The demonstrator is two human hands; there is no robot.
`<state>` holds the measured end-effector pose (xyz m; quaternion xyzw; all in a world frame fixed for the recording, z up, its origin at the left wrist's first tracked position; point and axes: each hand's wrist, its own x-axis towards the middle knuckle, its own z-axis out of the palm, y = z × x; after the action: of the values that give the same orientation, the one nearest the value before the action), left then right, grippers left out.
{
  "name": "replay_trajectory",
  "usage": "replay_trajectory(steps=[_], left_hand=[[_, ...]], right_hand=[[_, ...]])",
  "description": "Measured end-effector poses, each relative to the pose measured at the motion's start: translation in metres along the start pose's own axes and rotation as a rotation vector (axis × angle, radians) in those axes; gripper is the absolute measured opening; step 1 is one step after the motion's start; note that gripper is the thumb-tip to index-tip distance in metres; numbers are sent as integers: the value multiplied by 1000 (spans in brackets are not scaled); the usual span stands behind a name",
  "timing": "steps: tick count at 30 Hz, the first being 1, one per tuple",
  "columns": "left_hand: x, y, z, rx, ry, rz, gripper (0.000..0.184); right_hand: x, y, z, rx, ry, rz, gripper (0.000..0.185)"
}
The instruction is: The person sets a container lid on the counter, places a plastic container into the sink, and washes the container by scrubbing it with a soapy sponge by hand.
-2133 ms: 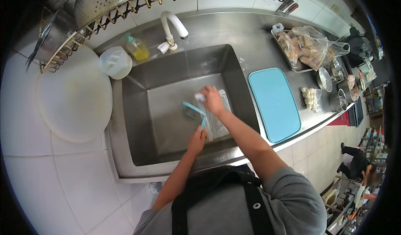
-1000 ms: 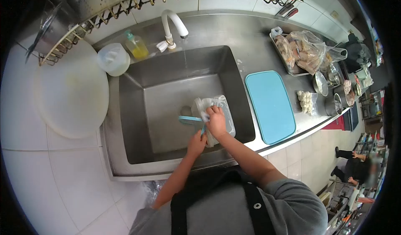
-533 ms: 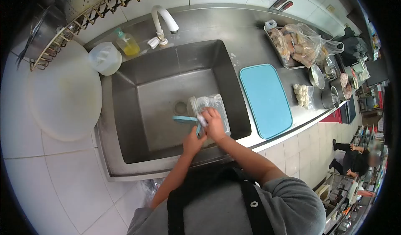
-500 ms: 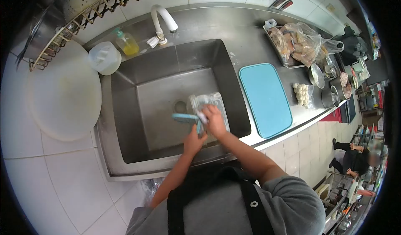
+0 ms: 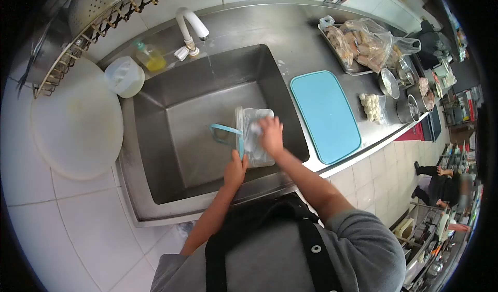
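Observation:
Inside the steel sink (image 5: 192, 131) lies a clear plastic container (image 5: 262, 160). My left hand (image 5: 236, 170) is closed on a light blue band or frame (image 5: 240, 144), part of which loops out to the left over the sink floor. Over the container is my right hand (image 5: 271, 136), slightly blurred, with a small whitish item (image 5: 256, 129) at its fingertips, perhaps a sponge or cloth. The white faucet (image 5: 192, 25) stands behind the sink.
A light blue lid or board (image 5: 326, 116) lies right of the sink. Beyond are white balls in a bag (image 5: 371, 108), bagged food (image 5: 368, 43) on a tray, and metal bowls. Left are a soap bottle (image 5: 150, 57) and white tub (image 5: 124, 78). Another person (image 5: 446, 185) stands far right.
The view has shifted, so the sink sits further left. My right hand has moved away from my left hand, across the container. The blue piece remains in my left hand.

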<state>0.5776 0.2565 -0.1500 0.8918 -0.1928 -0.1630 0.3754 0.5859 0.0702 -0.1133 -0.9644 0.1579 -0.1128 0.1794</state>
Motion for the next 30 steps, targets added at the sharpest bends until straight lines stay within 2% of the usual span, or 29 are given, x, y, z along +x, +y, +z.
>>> replay_trajectory(steps=[2,5,6,8,11,13,14,15,17,19,21,24,26,28,30], left_hand=[[-1,9,-7,41,11,17,30],[1,12,-15,96,45,54,30],[3,12,-14,108,58,65,30],[4,3,-11,-13,10,20,29],[2,-1,-10,-105,-12,-1,28],[3,5,-16,-86,-6,14,28],[3,12,-20,-63,1,19,28],[2,15,-20,-41,9,22,28],[1,11,-20,28,18,11,28],[4,8,-14,22,12,-11,28],[8,4,-14,-40,-14,-41,28],[12,-7,-11,-17,26,24,28],[15,-12,-14,-40,6,35,28],[18,-9,-17,-34,10,39,28],[16,-6,-21,9,12,33,28]], right_hand=[[52,24,4,65,121,97,39],[47,14,10,-1,84,36,34],[18,5,17,38,182,-84,32],[-48,-11,18,213,34,-237,36],[-49,-1,-2,229,-76,-267,38],[2,17,4,16,69,-84,30],[34,20,-7,12,22,45,28],[54,29,-8,112,84,84,30],[48,34,-3,102,94,75,32],[-6,19,13,-67,111,-30,35],[-72,-3,-4,65,-124,-197,45],[-62,-15,-28,125,-346,-171,44],[-17,-3,0,154,-58,21,41],[44,17,5,108,51,171,39],[50,13,3,88,38,153,39]])
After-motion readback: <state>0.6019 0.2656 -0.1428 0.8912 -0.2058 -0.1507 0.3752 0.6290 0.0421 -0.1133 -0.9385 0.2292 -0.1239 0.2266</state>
